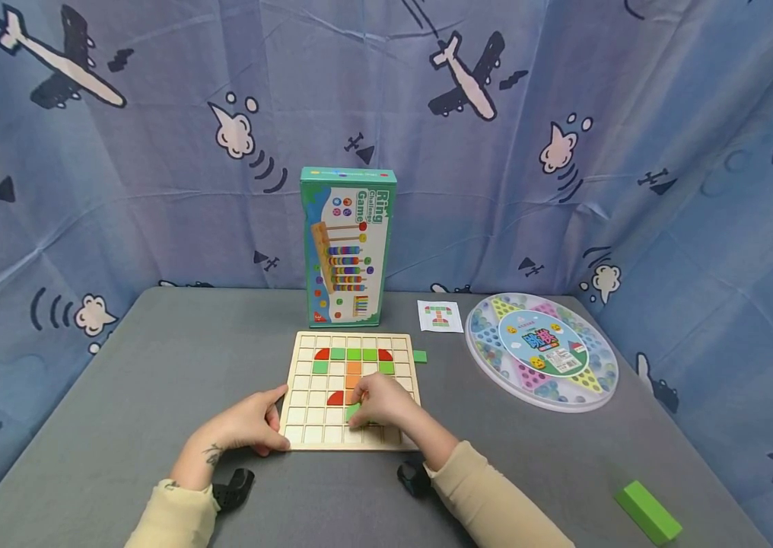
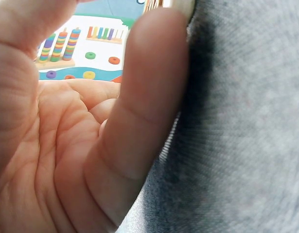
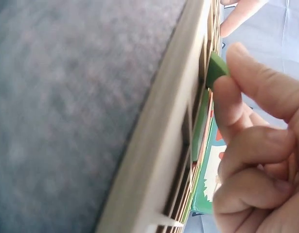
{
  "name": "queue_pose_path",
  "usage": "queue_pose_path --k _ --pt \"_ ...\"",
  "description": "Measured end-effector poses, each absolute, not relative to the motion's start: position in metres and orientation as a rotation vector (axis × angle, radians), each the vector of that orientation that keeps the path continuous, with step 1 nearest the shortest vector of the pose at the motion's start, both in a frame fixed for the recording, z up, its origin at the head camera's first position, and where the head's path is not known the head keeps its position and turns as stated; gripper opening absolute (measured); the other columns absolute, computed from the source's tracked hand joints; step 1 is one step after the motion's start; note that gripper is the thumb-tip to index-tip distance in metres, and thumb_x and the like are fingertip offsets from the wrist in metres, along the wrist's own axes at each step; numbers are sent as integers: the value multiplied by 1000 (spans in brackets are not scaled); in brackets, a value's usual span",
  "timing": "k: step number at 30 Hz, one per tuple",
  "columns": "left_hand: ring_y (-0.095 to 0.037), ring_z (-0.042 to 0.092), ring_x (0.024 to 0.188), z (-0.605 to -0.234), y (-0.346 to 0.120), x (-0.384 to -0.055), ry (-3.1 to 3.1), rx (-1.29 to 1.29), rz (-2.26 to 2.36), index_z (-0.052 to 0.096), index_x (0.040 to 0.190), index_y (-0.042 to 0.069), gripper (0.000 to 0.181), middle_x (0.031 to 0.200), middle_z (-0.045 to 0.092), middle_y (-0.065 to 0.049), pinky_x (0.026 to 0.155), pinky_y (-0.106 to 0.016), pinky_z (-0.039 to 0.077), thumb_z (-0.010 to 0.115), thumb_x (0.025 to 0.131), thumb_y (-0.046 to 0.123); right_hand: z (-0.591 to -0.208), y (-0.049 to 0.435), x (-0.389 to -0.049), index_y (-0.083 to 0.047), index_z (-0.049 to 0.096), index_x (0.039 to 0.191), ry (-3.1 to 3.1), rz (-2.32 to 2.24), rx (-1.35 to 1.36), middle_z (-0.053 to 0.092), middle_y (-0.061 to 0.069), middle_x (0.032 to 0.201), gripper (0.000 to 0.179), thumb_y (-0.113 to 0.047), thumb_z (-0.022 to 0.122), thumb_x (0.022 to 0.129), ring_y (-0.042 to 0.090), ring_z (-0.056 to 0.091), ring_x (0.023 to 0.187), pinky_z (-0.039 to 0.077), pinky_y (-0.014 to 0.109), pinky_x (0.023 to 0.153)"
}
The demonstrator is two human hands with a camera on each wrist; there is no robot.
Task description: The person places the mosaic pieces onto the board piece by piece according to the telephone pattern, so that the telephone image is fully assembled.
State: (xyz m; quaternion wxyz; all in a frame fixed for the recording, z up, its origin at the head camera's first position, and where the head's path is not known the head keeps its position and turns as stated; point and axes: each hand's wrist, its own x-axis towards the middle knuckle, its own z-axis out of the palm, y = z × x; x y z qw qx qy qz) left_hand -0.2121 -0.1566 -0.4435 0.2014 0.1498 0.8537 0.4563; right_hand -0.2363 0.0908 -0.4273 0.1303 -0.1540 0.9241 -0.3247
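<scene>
A wooden grid board (image 1: pixel 304 434) lies on the grey table, with red quarter-round pieces (image 1: pixel 335 398), green squares (image 1: pixel 354 354) and orange squares (image 1: pixel 354 367) in its cells. My right hand (image 1: pixel 383 402) is over the board's lower middle, pinching a green piece (image 3: pixel 216 70) between thumb and forefinger. That piece tilts at the grid, close to another green piece (image 3: pixel 200 126) lying in the board. My left hand (image 1: pixel 246 425) touches the board's left edge, thumb by the near corner and fingers loosely bent. Some cells are hidden under the right hand.
A loose green square (image 1: pixel 420 356) lies against the board's right side. Behind stand a green game box (image 1: pixel 348 251) and a small pattern card (image 1: pixel 440 316) lying flat. Right of them is a round marble-game board (image 1: pixel 542 352); a green block (image 1: pixel 648 512) lies at front right.
</scene>
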Motion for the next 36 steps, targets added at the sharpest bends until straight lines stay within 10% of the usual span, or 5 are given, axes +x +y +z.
queue_pose_path --k 8,20,36 --pt "-13 49 50 -444 -156 -212 2388 409 1271 19 142 -12 100 67 50 -6 46 -30 49 78 63 4 -425 91 -237 -8 66 78 2711 -872 -488 54 -3 63 23 -12 83 63 10 45 54 39 24 52" --pt "-13 49 50 -446 -157 -214 2368 407 1284 19 143 -11 101 67 50 -6 46 -31 49 78 63 4 -421 165 -287 4 52 125 2337 -1762 -319 59 7 86 53 0 71 76 10 44 60 33 22 50" --pt "-14 49 50 -449 -158 -214 2362 407 1291 20 144 -9 101 67 50 -6 46 -31 49 79 63 4 -436 199 -319 -1 62 118 2672 -1228 43 61 13 89 53 -1 75 67 15 42 55 37 27 50"
